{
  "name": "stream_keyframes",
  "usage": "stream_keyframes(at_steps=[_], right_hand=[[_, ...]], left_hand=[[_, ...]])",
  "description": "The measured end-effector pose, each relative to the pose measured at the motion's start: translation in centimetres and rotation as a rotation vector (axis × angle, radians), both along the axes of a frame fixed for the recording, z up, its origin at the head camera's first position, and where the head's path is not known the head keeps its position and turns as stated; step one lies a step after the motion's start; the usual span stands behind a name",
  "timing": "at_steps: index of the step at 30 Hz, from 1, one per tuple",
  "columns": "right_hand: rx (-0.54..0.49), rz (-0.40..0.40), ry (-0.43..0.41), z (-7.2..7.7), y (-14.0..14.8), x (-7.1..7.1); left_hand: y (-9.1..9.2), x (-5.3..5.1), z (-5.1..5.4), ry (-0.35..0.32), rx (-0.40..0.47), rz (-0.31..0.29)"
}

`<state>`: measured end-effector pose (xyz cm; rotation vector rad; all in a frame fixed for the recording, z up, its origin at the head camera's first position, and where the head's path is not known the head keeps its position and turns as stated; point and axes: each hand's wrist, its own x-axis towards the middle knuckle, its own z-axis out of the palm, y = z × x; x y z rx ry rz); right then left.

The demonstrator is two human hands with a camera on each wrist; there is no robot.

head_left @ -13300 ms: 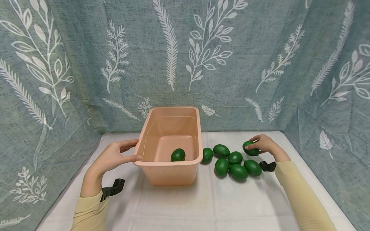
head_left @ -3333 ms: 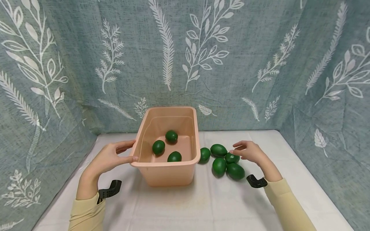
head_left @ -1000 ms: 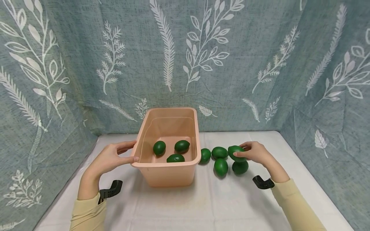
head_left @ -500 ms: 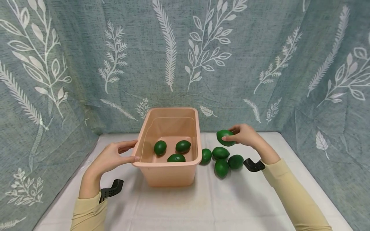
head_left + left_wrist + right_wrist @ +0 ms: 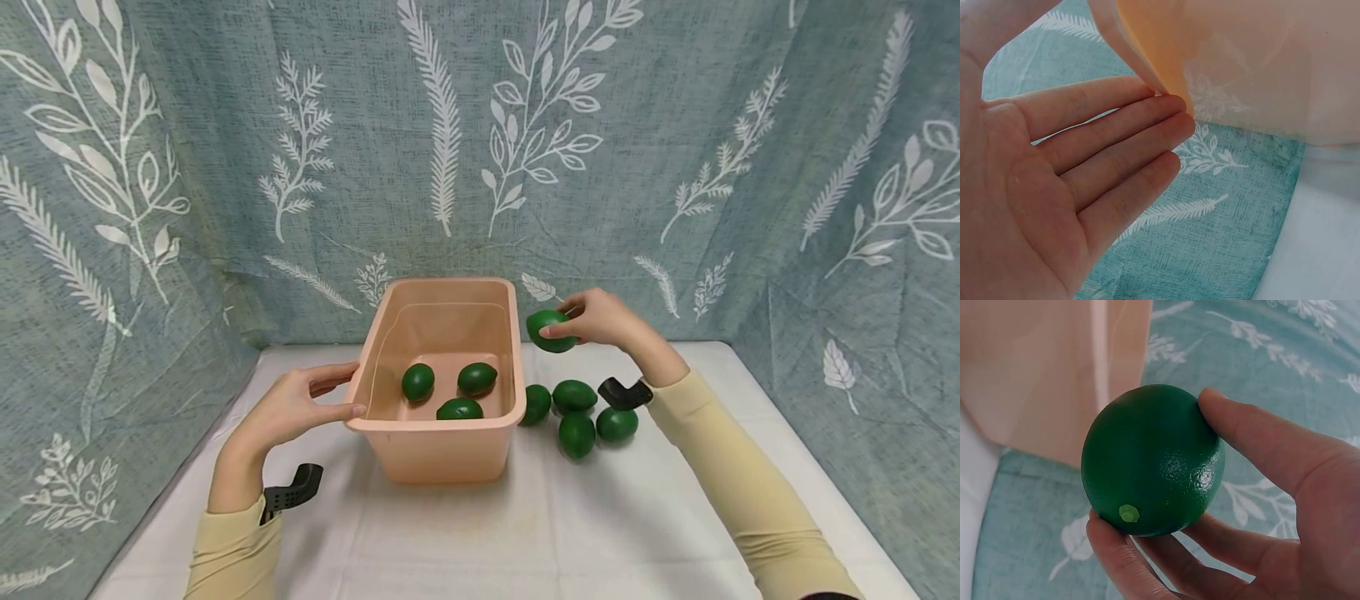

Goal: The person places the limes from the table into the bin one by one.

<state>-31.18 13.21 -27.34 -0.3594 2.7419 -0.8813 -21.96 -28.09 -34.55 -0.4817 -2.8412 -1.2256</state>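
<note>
My right hand (image 5: 600,318) grips a green lime (image 5: 551,331) in the air, just right of the bin's right rim. In the right wrist view the lime (image 5: 1154,462), with its pale stem spot, sits between thumb and fingertips. Three limes lie on the floor of the peach plastic bin (image 5: 450,454), among them a lime (image 5: 477,379) at its right side. With straight fingers my left hand (image 5: 292,408) touches the bin's left rim; the left wrist view shows the fingertips (image 5: 1172,112) against the rim's edge.
Right of the bin, several limes lie close together on the white-covered table (image 5: 480,542), including a lime (image 5: 577,435) nearest me. One lime (image 5: 536,405) is partly hidden by the bin's wall. A leaf-patterned teal curtain (image 5: 360,150) closes off the back and sides.
My right hand has taken a lime from the group, lifted it and carried it left towards the bin. Earlier, the bin showed one lime; three show now. My left hand stays at the rim.
</note>
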Motion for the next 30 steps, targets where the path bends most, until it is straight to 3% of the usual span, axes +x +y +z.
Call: stream_keyframes(at_steps=[13, 30], right_hand=[[0.0, 0.061, -0.023, 1.7, -4.3, -1.3], [0.014, 0.064, -0.048, 1.0, -8.9, -2.8]], left_hand=[[0.1, 0.1, 0.1, -0.009, -0.009, 0.003], [0.1, 0.0, 0.2, -0.015, -0.018, 0.003]])
